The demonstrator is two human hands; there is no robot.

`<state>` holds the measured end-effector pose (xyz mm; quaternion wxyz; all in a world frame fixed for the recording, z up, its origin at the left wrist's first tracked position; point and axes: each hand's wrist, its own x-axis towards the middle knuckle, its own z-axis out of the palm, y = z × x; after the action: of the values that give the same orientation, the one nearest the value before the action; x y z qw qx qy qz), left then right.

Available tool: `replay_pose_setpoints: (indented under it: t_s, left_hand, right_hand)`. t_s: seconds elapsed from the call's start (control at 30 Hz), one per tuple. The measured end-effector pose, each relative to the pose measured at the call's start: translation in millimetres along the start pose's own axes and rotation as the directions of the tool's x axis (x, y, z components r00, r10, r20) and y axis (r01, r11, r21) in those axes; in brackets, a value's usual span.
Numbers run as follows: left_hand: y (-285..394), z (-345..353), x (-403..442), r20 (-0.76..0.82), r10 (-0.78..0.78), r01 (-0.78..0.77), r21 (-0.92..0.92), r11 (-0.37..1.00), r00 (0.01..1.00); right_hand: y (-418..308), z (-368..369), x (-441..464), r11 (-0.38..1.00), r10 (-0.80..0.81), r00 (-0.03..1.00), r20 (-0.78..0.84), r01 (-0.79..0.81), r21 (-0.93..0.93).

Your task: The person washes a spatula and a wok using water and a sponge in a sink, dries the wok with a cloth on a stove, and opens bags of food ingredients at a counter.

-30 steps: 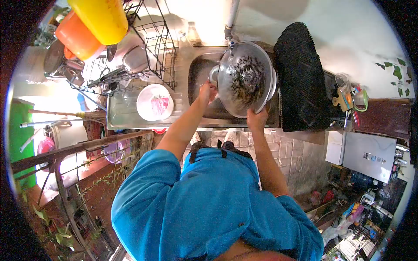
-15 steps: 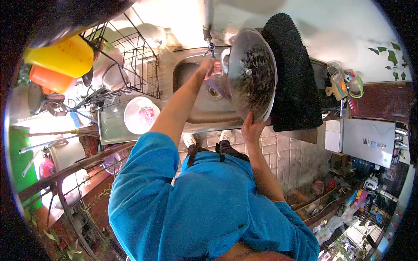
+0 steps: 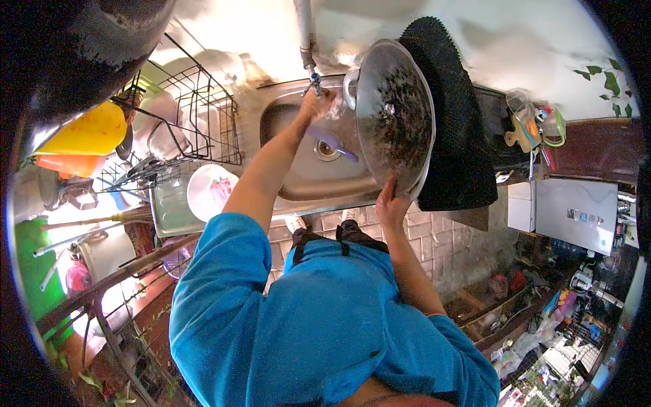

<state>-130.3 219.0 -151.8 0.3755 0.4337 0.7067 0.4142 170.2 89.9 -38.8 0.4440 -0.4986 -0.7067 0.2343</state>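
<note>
Shirt [image 3: 325, 305]: bright blue, plain cloth, loose cut, soft creases down the front. Small dark spot [image 3: 375, 354] near the neck, button-like. Left sleeve [image 3: 220, 261] and right sleeve [image 3: 461, 349] same blue, short, wide, ending about the elbow. Thin orange line [image 3: 436, 315] at right hem; band or trim, can't tell. Past the shirt's lower edge, dark legwear [image 3: 369, 243] with black strap-like strips [image 3: 342, 237]. Shoes [image 3: 296, 222] pale, partly visible. Left hand [image 3: 317, 105], right hand [image 3: 392, 207] both bare.
</note>
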Motion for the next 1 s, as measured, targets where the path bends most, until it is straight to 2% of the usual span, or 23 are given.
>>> replay_pose_setpoints:
  t_s: [0.03, 0.07, 0.13, 0.17, 0.23, 0.27, 0.3, 0.37, 0.4, 0.47, 0.5, 0.57, 0.6, 0.63, 0.67, 0.7, 0.73, 0.77, 0.83, 0.9, 0.93, 0.97, 1.0]
  left_hand:
    - [-14, 6, 6, -0.002, -0.007, 0.007, 0.002, 1.000, 1.000]
    - [-28, 10, 13, -0.089, 0.203, -0.181, 0.205, 0.962, 0.975]
    - [-33, 6, 16, -0.051, 0.364, -0.305, 0.448, 0.841, 0.930]
    - [-38, 6, 13, -0.062, 0.353, -0.289, 0.454, 0.843, 0.933]
    - [-14, -5, -5, 0.088, 0.111, -0.100, -0.121, 0.988, 0.990]
    - [3, -11, -16, 0.185, -0.028, 0.098, -0.380, 0.920, 0.982]
    - [11, -11, -21, 0.169, -0.041, 0.103, -0.378, 0.920, 0.985]
    - [20, -12, -28, 0.150, -0.120, 0.192, -0.728, 0.658, 0.981]
    - [20, -14, -30, 0.133, -0.133, 0.188, -0.730, 0.657, 0.982]
    - [18, -18, -33, 0.244, -0.231, 0.306, -0.906, 0.292, 0.942]
    - [14, -23, -38, 0.242, -0.245, 0.308, -0.908, 0.283, 0.939]
    - [3, -41, -35, 0.346, -0.134, 0.362, -0.924, 0.123, 0.929]
    - [-20, -42, -20, 0.382, -0.057, 0.386, -0.915, 0.116, 0.922]
    - [-20, -46, -25, 0.378, -0.063, 0.383, -0.917, 0.114, 0.924]
    - [-14, -56, -32, 0.378, -0.117, 0.396, -0.865, 0.308, 0.918]
    - [0, -64, -48, 0.375, -0.216, 0.433, -0.792, 0.431, 0.902]
    - [14, -73, -64, 0.368, -0.314, 0.483, -0.695, 0.533, 0.876]
    - [14, -76, -82, 0.363, -0.324, 0.485, -0.698, 0.526, 0.874]
    - [9, -85, -108, 0.462, -0.408, 0.557, -0.251, 0.792, 0.787]
    - [-127, -70, -81, 0.763, -0.358, 0.376, 0.164, 0.912, 0.538]
    - [-90, -70, -124, 0.499, -0.812, 0.871, 0.200, 0.448, 0.303]
    - [-68, -70, -153, 0.415, -0.862, 0.866, 0.268, 0.421, 0.291]
    - [-62, -69, -171, 0.410, -0.841, 0.778, 0.370, 0.508, 0.354]
  right_hand:
    - [3, 0, 0, 0.997, -0.044, 0.998, 0.038, 0.046, -0.054]
    - [6, 0, -1, 0.990, -0.087, 0.993, 0.079, 0.095, -0.105]
    - [11, 3, -9, 0.988, -0.065, 0.994, 0.090, 0.077, -0.131]
    - [17, 6, -11, 0.988, -0.061, 0.993, 0.098, 0.075, -0.139]
    - [34, 9, -18, 0.983, -0.015, 0.984, 0.176, 0.046, -0.175]
    - [41, 9, -20, 0.978, 0.027, 0.969, 0.245, 0.024, -0.205]
    - [44, 10, -21, 0.981, 0.022, 0.965, 0.261, 0.030, -0.192]
    - [44, 17, -21, 0.983, -0.016, 0.990, 0.139, 0.041, -0.178]
    - [24, 23, -11, 0.997, -0.043, 0.988, -0.152, 0.032, -0.071]
    - [25, 19, -10, 0.998, -0.052, 0.998, -0.046, 0.050, -0.047]
    - [33, 16, -13, 0.984, -0.107, 0.993, 0.043, 0.112, -0.141]
    - [48, 10, -20, 0.917, -0.214, 0.952, 0.220, 0.273, -0.289]
    - [30, 11, -13, 0.983, -0.152, 0.986, 0.069, 0.158, -0.094]
    - [15, 10, -8, 0.988, -0.155, 0.987, -0.035, 0.155, 0.011]
    - [0, 9, -3, 0.979, -0.155, 0.978, -0.138, 0.171, 0.113]
    - [7, 6, -6, 0.979, -0.152, 0.980, -0.127, 0.167, 0.116]
    - [20, 2, -9, 0.988, -0.149, 0.989, -0.016, 0.148, -0.042]
    - [16, -1, -8, 0.985, -0.163, 0.986, 0.025, 0.164, -0.059]
    - [5, -6, -7, 0.981, -0.177, 0.981, 0.074, 0.182, -0.071]
    - [-3, -9, -11, 0.964, -0.250, 0.965, 0.081, 0.256, -0.075]
    - [-3, -10, -15, 0.965, -0.246, 0.966, 0.085, 0.252, -0.075]
    - [-3, -10, -19, 0.986, -0.161, 0.983, 0.086, 0.163, -0.025]
    - [-3, -9, -19, 0.997, -0.078, 0.993, 0.087, 0.076, 0.025]
